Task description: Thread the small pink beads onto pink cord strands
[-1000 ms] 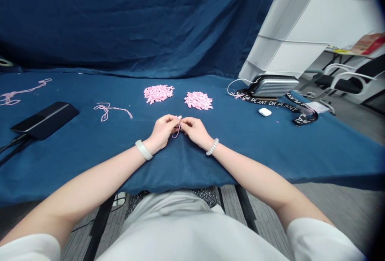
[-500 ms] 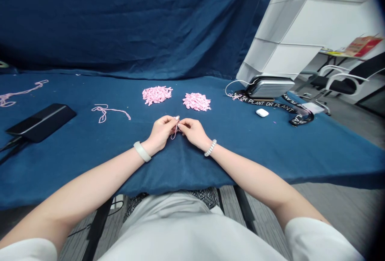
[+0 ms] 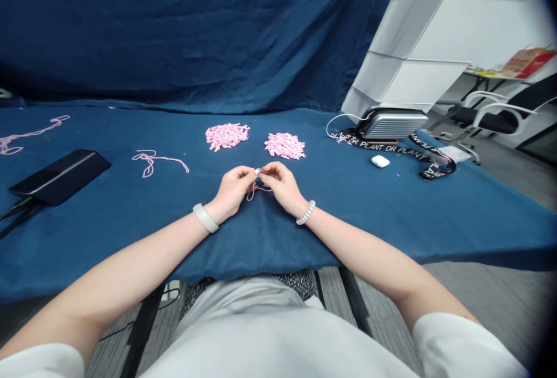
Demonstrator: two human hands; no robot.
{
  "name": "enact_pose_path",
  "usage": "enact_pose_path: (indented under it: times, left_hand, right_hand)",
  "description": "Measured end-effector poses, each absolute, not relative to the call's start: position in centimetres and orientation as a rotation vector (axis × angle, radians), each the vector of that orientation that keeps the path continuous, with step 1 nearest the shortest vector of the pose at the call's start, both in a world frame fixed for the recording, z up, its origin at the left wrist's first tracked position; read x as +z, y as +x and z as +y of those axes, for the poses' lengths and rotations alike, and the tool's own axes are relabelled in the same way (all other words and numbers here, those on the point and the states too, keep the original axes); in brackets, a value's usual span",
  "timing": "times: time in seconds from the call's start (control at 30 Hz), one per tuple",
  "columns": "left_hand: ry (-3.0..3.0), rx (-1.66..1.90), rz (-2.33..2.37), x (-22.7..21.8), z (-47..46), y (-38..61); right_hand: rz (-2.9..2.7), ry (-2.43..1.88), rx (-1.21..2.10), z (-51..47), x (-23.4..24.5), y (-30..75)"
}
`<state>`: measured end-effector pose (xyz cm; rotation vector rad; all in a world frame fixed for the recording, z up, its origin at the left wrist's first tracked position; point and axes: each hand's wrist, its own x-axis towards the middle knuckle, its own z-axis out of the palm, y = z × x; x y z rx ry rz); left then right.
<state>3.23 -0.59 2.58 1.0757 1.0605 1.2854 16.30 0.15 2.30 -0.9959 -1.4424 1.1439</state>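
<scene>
Yarn [image 3: 37, 133], pink and stringy, is strewn in slack loops at the far left, where it'd probably get snarled if the black slab [image 3: 61, 176] nearer in, flat and smooth, got shoved. A short tangle [image 3: 150, 160] is seen a bit further right, soft and kinked. Next along, a crumbly-looking pink pile [image 3: 227, 136] is heaped at the far middle; it could be scattered by one careless nudge, tbh. At the near middle, a thin pink strand [image 3: 251, 193] is pinched between the fingertips of the left hand [image 3: 232, 189] and right hand [image 3: 282, 189], its little loop dangling; it could slip or knot if tension's lost on either side. Whether anything else is tucked in there can't be told. A rounder pile [image 3: 285, 146], nubbly too, is parked just beyond. Over right, a printed ribbon-flat lanyard [image 3: 378, 146] is sprawled behind a glossy white case [image 3: 380, 161].
</scene>
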Motion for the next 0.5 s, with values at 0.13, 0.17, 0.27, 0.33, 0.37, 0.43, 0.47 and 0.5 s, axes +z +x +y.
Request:
enact_pose_path:
  times: [0.13,0.17,0.27,0.33,0.37,0.43,0.47,0.5]
  left_hand:
    - [1.114,1.280,1.063,2.6,-0.7,3.2]
    - [1.124,1.275,1.070,2.7,-0.8,3.3]
    - [1.181,1.240,1.130,3.1,-1.2,3.4]
    - [1.212,1.222,1.175,3.4,-1.4,3.5]
    - [1.219,1.219,1.189,3.5,-1.4,3.5]
    - [1.229,1.219,1.206,3.7,-1.5,3.5]
    - [1.237,1.216,1.213,3.7,-1.5,3.5]
    - [1.244,1.212,1.216,3.7,-1.5,3.4]
  right_hand:
    - [-1.443,-1.006,1.155,0.5,2.2,16.4]
    - [-1.446,-1.004,1.117,0.6,2.4,16.6]
    - [-1.462,-0.899,0.927,0.0,4.5,17.4]
    - [-1.513,-0.683,0.871,-1.6,7.7,18.0]
    - [-1.537,-0.563,0.829,-2.9,9.8,18.4]
    - [-1.601,-0.396,0.767,-6.2,14.3,18.9]
    - [-1.629,-0.314,0.741,-7.8,16.4,19.1]
    - [-1.676,-0.280,0.693,-9.4,18.2,19.3]
